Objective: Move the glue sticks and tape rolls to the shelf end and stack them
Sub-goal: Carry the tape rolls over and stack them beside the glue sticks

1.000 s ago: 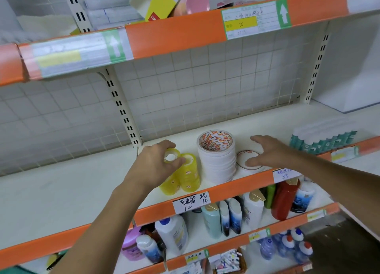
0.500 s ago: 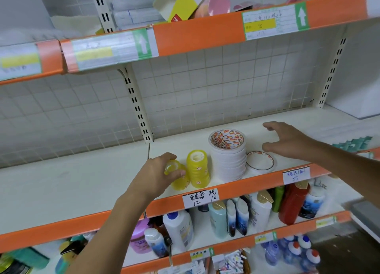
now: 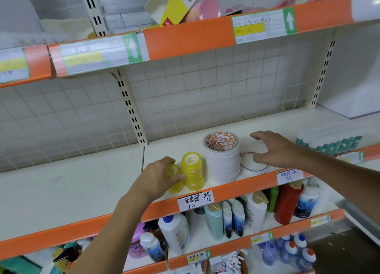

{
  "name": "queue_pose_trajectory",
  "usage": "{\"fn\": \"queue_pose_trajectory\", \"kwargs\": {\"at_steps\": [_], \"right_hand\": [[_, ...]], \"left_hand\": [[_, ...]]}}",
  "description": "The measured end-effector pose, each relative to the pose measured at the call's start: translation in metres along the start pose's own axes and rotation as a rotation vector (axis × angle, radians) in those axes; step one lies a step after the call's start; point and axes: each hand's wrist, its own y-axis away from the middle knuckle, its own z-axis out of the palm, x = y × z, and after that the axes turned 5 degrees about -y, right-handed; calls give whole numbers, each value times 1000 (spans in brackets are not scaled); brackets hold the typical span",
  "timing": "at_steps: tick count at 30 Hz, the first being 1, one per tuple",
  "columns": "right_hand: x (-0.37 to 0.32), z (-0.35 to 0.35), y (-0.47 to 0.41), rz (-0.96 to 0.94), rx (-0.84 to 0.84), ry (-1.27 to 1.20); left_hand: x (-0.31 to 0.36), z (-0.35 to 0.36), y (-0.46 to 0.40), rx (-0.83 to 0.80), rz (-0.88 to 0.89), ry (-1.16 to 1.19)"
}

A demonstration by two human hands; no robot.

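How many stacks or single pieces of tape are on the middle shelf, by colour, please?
Yellow tape stacks: 2 — one gripped by the left hand, one free
White tape stacks: 1
Single flat rolls: 1, under the right hand
Total: 4

Left of the rolls: the white middle shelf board (image 3: 67, 191) is lying bare and open.
Front edge: two yellow tape stacks (image 3: 192, 174), a tall white tape stack (image 3: 223, 162) and a flat white roll (image 3: 254, 163) are crowding together, almost touching.
Right end: teal-capped glue sticks (image 3: 329, 143) are blocking the shelf there.
Overhead: the orange-edged upper shelf (image 3: 189, 39) is limiting the lift.
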Motion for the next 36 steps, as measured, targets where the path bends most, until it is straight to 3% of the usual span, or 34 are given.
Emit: {"fn": "queue_pose_trajectory", "kwargs": {"at_steps": [26,36], "right_hand": [[-8,4,15,-23,-67,193],[-10,2,39,-18,-67,260]], "left_hand": [[13,-9,-1,-134,-65,-21],[19,-11,24,-48,-94,-58]]}}
